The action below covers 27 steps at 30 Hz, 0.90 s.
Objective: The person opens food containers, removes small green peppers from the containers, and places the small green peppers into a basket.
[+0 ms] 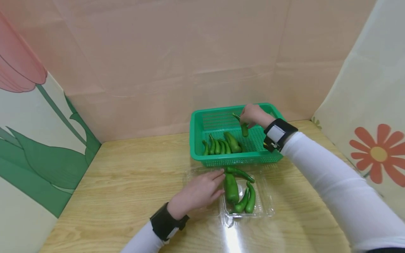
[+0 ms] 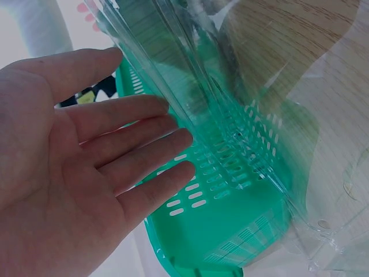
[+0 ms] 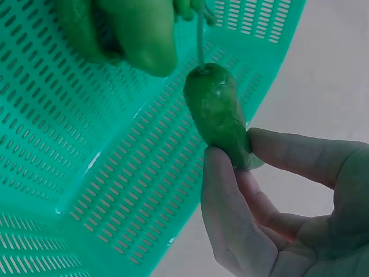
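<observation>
My right hand pinches a green pepper between thumb and fingers, above the green plastic basket. The pepper's thin stem points away from the fingers in the right wrist view. Several more green peppers lie along the basket's near left part. In front of the basket, a clear plastic container holds a wide green pepper and several slender ones, one long pepper lying across its far end. My left hand, fingers extended, is at the container's left side with its fingertips close to the wide pepper.
The wooden table extends to the left and front of the container. Behind the basket rises a pink sheet. A printed sheet with a red flower borders the right side, and one with green leaves the left.
</observation>
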### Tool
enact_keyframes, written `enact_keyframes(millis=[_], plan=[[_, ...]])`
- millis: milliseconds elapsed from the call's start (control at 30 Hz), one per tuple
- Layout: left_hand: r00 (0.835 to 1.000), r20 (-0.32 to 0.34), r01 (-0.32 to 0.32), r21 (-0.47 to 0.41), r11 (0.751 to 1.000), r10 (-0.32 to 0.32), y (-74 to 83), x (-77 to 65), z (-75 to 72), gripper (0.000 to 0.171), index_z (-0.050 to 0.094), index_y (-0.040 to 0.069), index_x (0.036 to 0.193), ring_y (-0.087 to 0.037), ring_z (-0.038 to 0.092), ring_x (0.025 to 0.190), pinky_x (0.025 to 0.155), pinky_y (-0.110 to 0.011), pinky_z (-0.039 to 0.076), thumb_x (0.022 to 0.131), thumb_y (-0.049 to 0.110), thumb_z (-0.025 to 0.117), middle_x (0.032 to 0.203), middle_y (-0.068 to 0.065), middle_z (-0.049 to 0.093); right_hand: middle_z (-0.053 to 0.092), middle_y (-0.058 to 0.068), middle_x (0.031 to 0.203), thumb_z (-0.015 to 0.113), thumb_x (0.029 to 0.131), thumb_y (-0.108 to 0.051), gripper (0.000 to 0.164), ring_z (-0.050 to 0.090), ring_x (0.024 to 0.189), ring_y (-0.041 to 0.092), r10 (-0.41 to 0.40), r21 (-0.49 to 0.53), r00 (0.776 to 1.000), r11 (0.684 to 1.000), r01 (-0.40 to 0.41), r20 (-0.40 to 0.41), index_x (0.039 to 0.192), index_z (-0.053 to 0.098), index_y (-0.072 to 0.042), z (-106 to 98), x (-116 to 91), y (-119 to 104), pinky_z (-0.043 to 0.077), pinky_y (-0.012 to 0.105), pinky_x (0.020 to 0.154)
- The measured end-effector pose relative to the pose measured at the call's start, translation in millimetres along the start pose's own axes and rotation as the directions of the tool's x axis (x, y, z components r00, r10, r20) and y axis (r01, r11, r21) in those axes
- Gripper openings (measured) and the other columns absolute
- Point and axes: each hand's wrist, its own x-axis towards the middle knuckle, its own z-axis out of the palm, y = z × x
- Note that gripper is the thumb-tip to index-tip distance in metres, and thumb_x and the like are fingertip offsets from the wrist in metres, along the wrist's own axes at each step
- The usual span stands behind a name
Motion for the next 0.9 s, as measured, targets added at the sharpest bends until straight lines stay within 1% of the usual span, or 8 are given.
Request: enact_keyframes(millis=[67,133,267,500,633,733,800,900], plan=[[1.000,-0.004,-0.001,0.000,1.000,0.001,0.0,0.1,-0.2,0.051,0.052,0.004,0.133,-0.020,0.052,0.126,0.106,-0.029,0.045,0.095,0.039,0.053,0.141,-0.012,0.049,0.066,0.020,0.088,0.062,0.085,-0.006,0.014,0.068,0.073,0.027,0.020,0.005,1.000,1.000,-0.020,-0.001,0.088,0.069,0.005,0.4,6.6,2.0,0.062,0.036,0.069],[1.000,-0.005,-0.003,0.005,1.000,0.003,0.1,0.1,-0.2,0.051,0.052,0.004,0.133,-0.020,0.052,0.126,0.106,-0.029,0.045,0.095,0.039,0.053,0.141,-0.012,0.050,0.061,0.010,0.068,0.064,0.084,-0.007,0.012,0.067,0.066,0.023,0.053,-0.029,0.999,0.998,-0.053,0.006,0.078,0.066,0.003,1.6,14.0,4.9,0.062,0.035,0.067],[1.000,-0.002,-0.004,0.008,1.000,0.004,0.3,0.5,0.3,0.051,0.053,0.005,0.132,-0.020,0.052,0.126,0.106,-0.028,0.044,0.095,0.039,0.053,0.141,-0.011,0.050,0.057,0.005,0.055,0.065,0.085,-0.012,0.017,0.069,0.063,0.021,0.111,-0.101,0.993,0.989,-0.108,0.032,0.075,0.064,0.002,3.2,23.2,8.5,0.061,0.035,0.069],[1.000,-0.001,-0.003,0.009,1.000,0.003,0.7,0.5,-1.4,0.051,0.052,0.005,0.133,-0.020,0.052,0.126,0.106,-0.029,0.044,0.095,0.040,0.053,0.141,-0.011,0.050,0.067,0.010,0.069,0.064,0.086,-0.013,0.021,0.069,0.066,0.021,0.154,-0.115,0.987,0.982,-0.148,0.050,0.089,0.068,0.007,2.0,30.7,15.7,0.061,0.032,0.068],[1.000,0.006,-0.004,0.007,1.000,0.004,1.7,0.5,-1.9,0.051,0.052,0.005,0.133,-0.020,0.051,0.127,0.107,-0.029,0.043,0.096,0.040,0.052,0.141,-0.011,0.049,0.071,0.010,0.072,0.062,0.085,-0.012,0.020,0.069,0.064,0.017,0.186,-0.143,0.980,0.974,-0.173,0.076,0.087,0.071,0.006,4.0,35.8,23.6,0.060,0.029,0.066],[1.000,0.006,-0.005,0.006,1.000,0.005,1.9,0.7,-1.6,0.051,0.053,0.005,0.133,-0.020,0.051,0.127,0.107,-0.029,0.044,0.096,0.040,0.052,0.141,-0.011,0.049,0.070,0.011,0.071,0.061,0.086,-0.009,0.018,0.068,0.061,0.015,0.206,-0.125,0.973,0.973,-0.193,0.106,0.084,0.070,0.006,7.0,39.7,29.4,0.060,0.027,0.064],[1.000,0.003,-0.004,0.006,1.000,0.004,2.0,0.8,-1.6,0.051,0.053,0.005,0.132,-0.020,0.051,0.127,0.106,-0.029,0.044,0.095,0.039,0.053,0.141,-0.011,0.049,0.067,0.010,0.070,0.060,0.086,-0.007,0.016,0.067,0.059,0.014,0.218,-0.116,0.966,0.972,-0.203,0.140,0.081,0.069,0.005,9.2,41.7,32.2,0.059,0.025,0.062],[1.000,-0.001,-0.004,0.009,1.000,0.004,2.2,0.8,-1.8,0.051,0.053,0.004,0.132,-0.020,0.052,0.126,0.106,-0.029,0.045,0.095,0.040,0.053,0.141,-0.012,0.050,0.061,0.008,0.071,0.058,0.088,-0.006,0.016,0.063,0.057,0.011,0.216,-0.168,0.954,0.969,-0.183,0.208,0.078,0.067,0.004,12.5,44.2,35.5,0.058,0.021,0.060]])
